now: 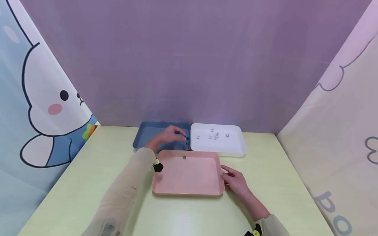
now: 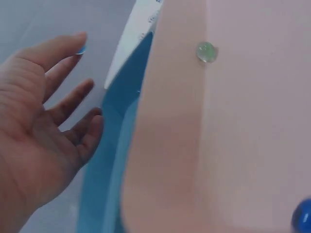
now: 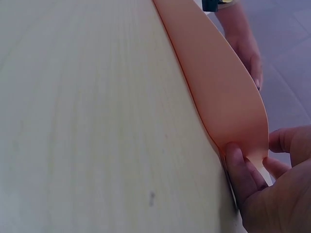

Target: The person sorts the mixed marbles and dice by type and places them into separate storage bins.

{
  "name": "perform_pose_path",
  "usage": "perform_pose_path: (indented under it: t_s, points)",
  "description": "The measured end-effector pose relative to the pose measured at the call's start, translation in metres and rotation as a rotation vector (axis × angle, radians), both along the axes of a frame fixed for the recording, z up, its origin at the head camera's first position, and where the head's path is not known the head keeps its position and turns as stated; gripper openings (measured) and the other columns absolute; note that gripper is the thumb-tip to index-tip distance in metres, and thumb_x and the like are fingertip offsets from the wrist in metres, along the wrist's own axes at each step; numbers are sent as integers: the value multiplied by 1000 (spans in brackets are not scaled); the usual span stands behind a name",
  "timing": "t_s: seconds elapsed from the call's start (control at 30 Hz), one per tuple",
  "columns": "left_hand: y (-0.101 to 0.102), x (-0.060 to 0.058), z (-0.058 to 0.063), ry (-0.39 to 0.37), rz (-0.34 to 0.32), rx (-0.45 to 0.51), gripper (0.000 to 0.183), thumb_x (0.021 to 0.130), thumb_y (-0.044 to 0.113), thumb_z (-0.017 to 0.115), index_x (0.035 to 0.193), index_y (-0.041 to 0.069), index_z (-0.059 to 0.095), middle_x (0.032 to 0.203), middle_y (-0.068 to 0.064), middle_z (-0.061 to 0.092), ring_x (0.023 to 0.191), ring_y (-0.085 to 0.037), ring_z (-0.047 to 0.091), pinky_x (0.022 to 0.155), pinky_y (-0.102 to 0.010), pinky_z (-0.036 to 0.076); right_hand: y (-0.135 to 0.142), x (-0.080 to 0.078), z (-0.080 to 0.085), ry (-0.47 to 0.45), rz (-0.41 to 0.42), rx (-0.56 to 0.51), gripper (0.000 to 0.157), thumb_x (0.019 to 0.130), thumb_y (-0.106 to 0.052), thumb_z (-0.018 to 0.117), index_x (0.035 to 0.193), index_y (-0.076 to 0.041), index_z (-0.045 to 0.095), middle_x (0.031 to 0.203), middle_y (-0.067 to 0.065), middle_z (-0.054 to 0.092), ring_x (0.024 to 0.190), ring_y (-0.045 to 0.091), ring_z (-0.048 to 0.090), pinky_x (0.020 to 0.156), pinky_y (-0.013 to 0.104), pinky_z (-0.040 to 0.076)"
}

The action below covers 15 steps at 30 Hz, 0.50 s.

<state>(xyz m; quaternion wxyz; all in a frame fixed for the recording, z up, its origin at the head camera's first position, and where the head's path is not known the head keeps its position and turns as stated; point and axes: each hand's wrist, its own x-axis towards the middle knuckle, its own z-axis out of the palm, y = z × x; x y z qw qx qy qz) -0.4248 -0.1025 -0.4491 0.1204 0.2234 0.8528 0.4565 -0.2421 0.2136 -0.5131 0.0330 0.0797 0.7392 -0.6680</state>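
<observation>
My left hand (image 1: 171, 134) reaches over the blue tray (image 1: 144, 131). A small bluish glassy bead (image 2: 81, 50) shows at its thumb and index fingertips in the left wrist view, pinched there; the other fingers curve loosely. Close by the fingertips a green bead (image 1: 187, 143) lies at the blue tray's right side. My right hand (image 1: 235, 182) holds the right end of the pink tray (image 1: 192, 190), thumb and fingers about its rim. On the pink tray lie a clear greenish marble (image 2: 206, 52) near the far rim and a dark blue marble (image 2: 302, 217), hidden behind my left wrist in the head view.
To the right of the blue tray stands a white tray (image 1: 236, 149) with several clear patterned marbles (image 1: 217, 136). All three trays sit on a pale wooden table (image 1: 289, 196). A purple backdrop (image 1: 192, 65) rises behind, with printed cloths (image 1: 59, 124) at both sides.
</observation>
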Motion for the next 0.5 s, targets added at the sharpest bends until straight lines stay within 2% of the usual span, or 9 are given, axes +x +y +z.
perform_pose_path:
  t_s: [0.13, 0.3, 0.4, 0.5]
  points:
    - [8, -12, -8, -12, 112, 67, 32, 91, 26, 70, 117, 7, 70, 118, -3, 62, 110, -23, 55, 89, -42, 49, 2, 1, 0, 0, 3, -11, 46, 87, 0, 63, 133, -2, 59, 100, 19, 67, 73, 26, 68, 59, 36, 57]
    - [16, -24, -12, 5, 252, 109, 26, 89, 24, 73, 111, 10, 73, 112, -6, 60, 102, -25, 54, 83, -42, 48, 2, 1, -1, 8, 15, -16, 47, 87, 0, 63, 133, -1, 58, 99, 19, 67, 72, 26, 68, 59, 36, 57]
    - [18, -30, -12, 15, 292, 107, 25, 88, 24, 74, 110, 11, 74, 110, -7, 60, 100, -27, 53, 82, -42, 48, 1, 1, -1, 7, 8, -13, 46, 87, 0, 62, 133, -2, 59, 98, 18, 67, 72, 26, 67, 58, 35, 57]
    - [19, -35, -11, 24, 299, 98, 24, 88, 24, 74, 109, 11, 74, 108, -7, 61, 98, -27, 53, 80, -41, 48, 1, 2, -1, 7, 10, -13, 46, 88, 0, 62, 133, -1, 58, 99, 19, 67, 73, 26, 67, 58, 36, 57]
